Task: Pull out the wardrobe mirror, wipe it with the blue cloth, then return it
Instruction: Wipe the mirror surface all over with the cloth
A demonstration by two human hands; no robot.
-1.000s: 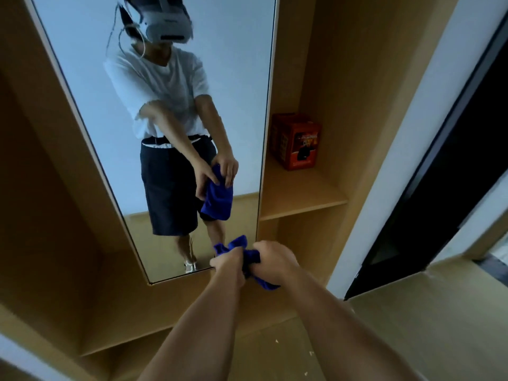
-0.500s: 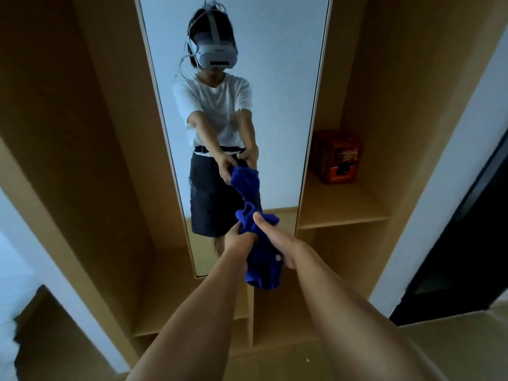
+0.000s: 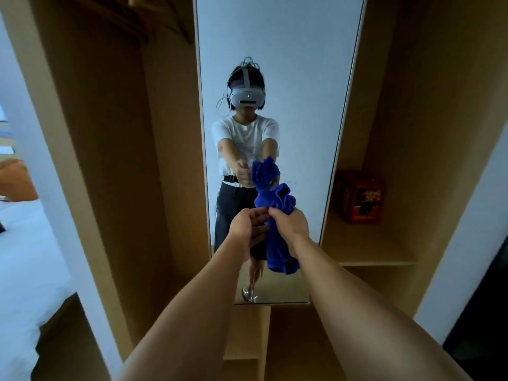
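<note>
Right hand (image 3: 290, 225) is clamped round the middle of the cloth (image 3: 276, 243): fingers curled, a bunched head sticking up above the fist, the tail hanging below the wrist. Left hand (image 3: 247, 226) sits just beside it, fingers loosely straight, palm against the cloth's side, steadying rather than gripping. Both arms are stretched out ahead.

Cloth is held up in front of the lower half of the mirror (image 3: 277, 64). Can't tell if the bunched top touches the glass; its reflection sits right above it, so it's close.

Step, as I read it: mirror is out and facing the person, the cloth is being gathered into a pad, and the wiping is about to start or only just begun. Return not yet done.

Next move calls for: the pad flat on the glass, even pressure, strokes covering the full height. The panel is tall and narrow, so the top needs a reach up. Left hand could brace the mirror's edge so the panel doesn't swing or slide under the push.

Surroundings: mirror hangs between two bays of a light-wood wardrobe (image 3: 115, 160). Left bay is tall and dim. Right bay has a shelf (image 3: 379, 259) at about the level of the hands, with a red box (image 3: 358, 196) at its back left corner, just beside the mirror's right edge. Bed (image 3: 24, 257) with white sheets at far left, dark doorway at far right.
</note>
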